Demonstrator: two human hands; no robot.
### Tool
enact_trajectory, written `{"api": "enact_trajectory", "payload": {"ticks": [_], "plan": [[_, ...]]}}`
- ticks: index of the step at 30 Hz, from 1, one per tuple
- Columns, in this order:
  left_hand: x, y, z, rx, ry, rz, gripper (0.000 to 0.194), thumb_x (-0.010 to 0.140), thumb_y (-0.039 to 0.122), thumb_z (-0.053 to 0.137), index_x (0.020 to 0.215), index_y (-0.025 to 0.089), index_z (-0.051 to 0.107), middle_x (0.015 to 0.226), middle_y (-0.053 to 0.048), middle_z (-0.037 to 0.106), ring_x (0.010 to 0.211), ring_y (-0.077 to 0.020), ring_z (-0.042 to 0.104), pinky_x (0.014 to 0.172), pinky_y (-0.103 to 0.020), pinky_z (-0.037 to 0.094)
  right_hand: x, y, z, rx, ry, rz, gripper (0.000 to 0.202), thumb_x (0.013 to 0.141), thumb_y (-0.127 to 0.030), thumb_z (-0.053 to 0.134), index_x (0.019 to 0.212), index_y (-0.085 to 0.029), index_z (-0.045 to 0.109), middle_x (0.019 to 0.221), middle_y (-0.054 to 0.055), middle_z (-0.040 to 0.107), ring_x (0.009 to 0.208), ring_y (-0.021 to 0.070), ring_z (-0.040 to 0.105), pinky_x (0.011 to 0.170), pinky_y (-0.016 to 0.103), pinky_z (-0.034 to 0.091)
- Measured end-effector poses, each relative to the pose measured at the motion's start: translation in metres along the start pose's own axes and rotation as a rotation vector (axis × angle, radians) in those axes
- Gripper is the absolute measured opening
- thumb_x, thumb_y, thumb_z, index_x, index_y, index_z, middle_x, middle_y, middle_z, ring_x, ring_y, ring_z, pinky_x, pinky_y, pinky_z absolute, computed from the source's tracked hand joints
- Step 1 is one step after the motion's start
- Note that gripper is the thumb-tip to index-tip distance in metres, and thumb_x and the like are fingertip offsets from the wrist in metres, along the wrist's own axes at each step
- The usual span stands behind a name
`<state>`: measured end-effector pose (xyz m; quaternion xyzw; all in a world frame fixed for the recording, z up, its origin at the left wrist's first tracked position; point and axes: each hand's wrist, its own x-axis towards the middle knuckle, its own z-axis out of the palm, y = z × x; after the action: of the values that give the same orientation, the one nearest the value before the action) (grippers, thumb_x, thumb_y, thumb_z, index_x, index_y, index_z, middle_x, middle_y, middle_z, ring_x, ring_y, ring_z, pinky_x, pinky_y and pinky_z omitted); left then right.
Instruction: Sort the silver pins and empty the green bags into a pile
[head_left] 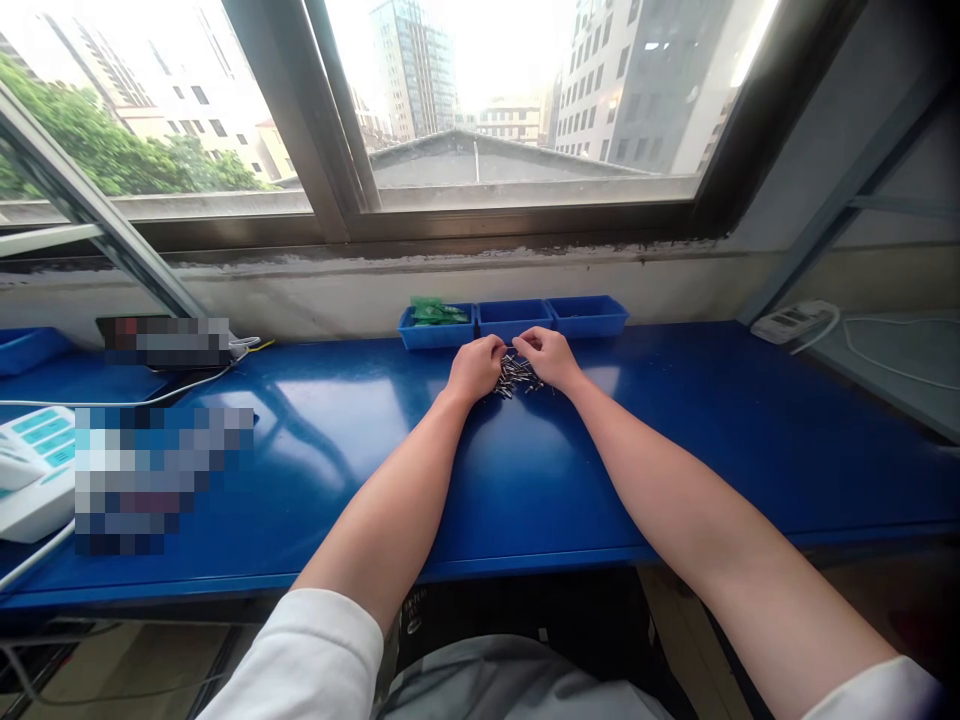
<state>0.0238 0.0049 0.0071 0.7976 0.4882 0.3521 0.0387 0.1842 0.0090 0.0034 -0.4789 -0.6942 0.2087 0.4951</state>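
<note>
A loose pile of small dark and silvery metal pieces (514, 374) lies on the blue table (517, 480), just in front of the bins. My left hand (478, 367) is at the pile's left side, its fingers closed in a pinch. At the right side of the pile is my right hand (547, 356), also pinching, with its fingertips near those of the left. A thin piece seems to span between the two hands, too small to make out clearly.
Three blue bins (514, 318) stand in a row behind my hands; the left one holds green packets (435, 312). A white device (34, 470) and a blurred-out object are at left. A power strip (795, 322) lies at the back right, below the window.
</note>
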Motion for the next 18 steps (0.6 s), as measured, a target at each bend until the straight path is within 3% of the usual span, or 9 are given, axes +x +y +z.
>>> {"api": "enact_trajectory", "payload": {"ticks": [12,18], "plan": [[-0.0003,0.0042,-0.0054,0.04,-0.06,-0.073,0.026,0.092,0.026,0.036,0.09,0.021,0.061,0.093,-0.006,0.068,0.087,-0.0188,0.06,0.076,-0.028,0.045,0.0012,-0.0046,-0.0057,0.207,-0.01,0.1,0.022,0.067,-0.033,0.061,0.078,-0.016,0.068,0.076,0.004,0.068,0.073,0.0177,0.062,0.066,0.028,0.049],[0.0003,0.0042,-0.0053,0.058,-0.038,-0.078,0.026,0.092,0.03,0.036,0.095,0.02,0.061,0.099,-0.007,0.067,0.092,-0.0193,0.06,0.081,-0.029,0.045,0.004,-0.0005,-0.0073,0.119,0.125,0.12,0.025,0.069,-0.033,0.059,0.083,-0.016,0.07,0.081,0.004,0.07,0.072,0.0174,0.061,0.07,0.029,0.049]]}}
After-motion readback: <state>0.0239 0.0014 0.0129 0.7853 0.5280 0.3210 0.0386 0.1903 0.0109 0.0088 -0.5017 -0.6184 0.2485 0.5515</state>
